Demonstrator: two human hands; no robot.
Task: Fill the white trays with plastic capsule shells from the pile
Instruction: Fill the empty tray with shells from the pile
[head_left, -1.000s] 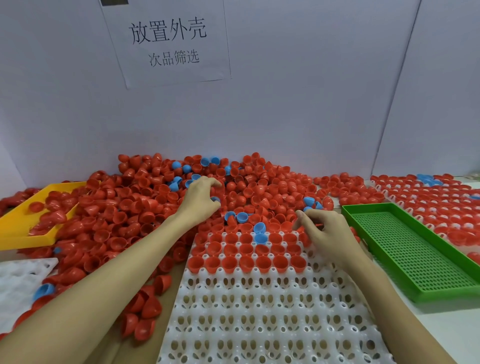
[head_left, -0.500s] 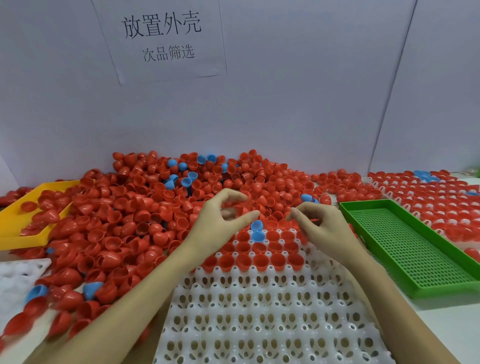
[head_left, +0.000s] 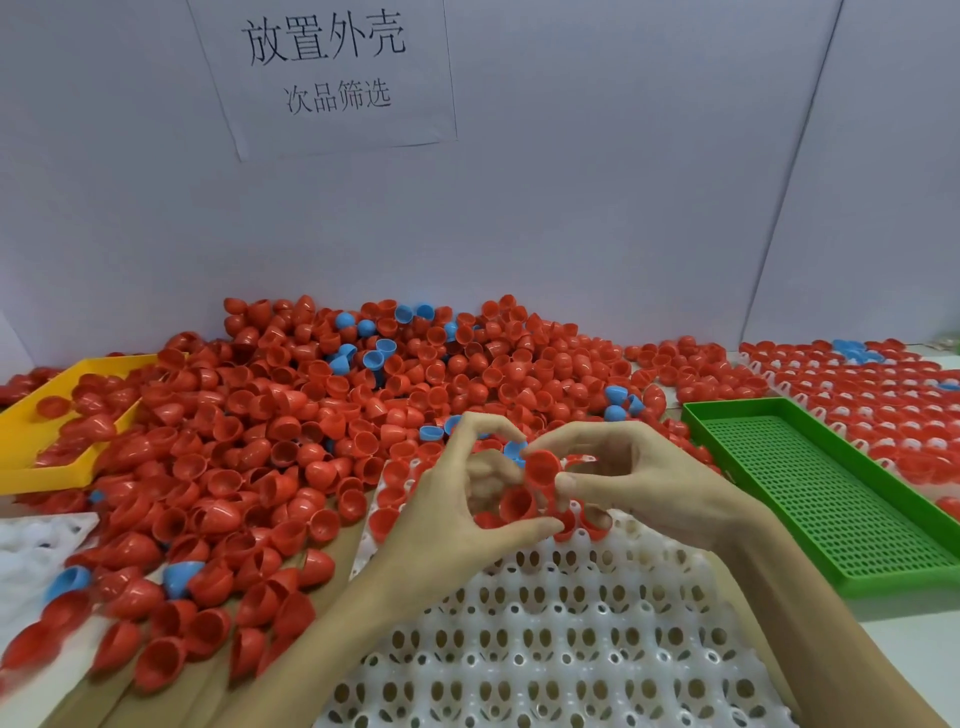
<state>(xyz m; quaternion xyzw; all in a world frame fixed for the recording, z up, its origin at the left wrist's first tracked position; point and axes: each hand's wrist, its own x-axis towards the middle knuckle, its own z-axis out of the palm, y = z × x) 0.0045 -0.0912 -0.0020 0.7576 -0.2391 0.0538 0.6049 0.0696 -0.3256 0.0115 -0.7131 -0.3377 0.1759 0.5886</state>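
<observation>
Here, label by label:

Left hand: the left hand (head_left: 457, 499) hovers over the far rows of the white moulded plastic tray (head_left: 561, 639), its fingers curled with forefinger and thumb arched towards each other. Red shells show behind the fingers, but I cannot tell whether it grasps 1 of them.

Right hand: the right hand (head_left: 639, 480) pinches a red plastic capsule shell (head_left: 541, 466) between thumb and forefinger, just above the tray's filled rows and right beside the left hand's fingertips.

Held shell: it sits tilted in the pinch, with a blue shell (head_left: 514, 450) just behind it.

White tray: it lies on the worktop directly in front of the person. Its far rows hold red shells, mostly hidden by the hands; the near rows show open sockets.

Pile: the heap of red plastic capsule shells (head_left: 322, 415), with a few blue ones mixed in, spreads from the back wall down to the tray's far and left edges.

Yellow tray: the yellow plastic tray (head_left: 31, 447) sits at the left, partly buried in red shells.

Green tray: the green perforated plastic tray (head_left: 831, 499) lies just right of the white tray.

Filled tray: another white tray of red shells (head_left: 893, 405) lies beyond the green one at far right.

Second white tray: a corner (head_left: 31, 545) shows at the left edge.

Sign: a paper sheet with printed characters (head_left: 327, 73) hangs on the wall above.
</observation>
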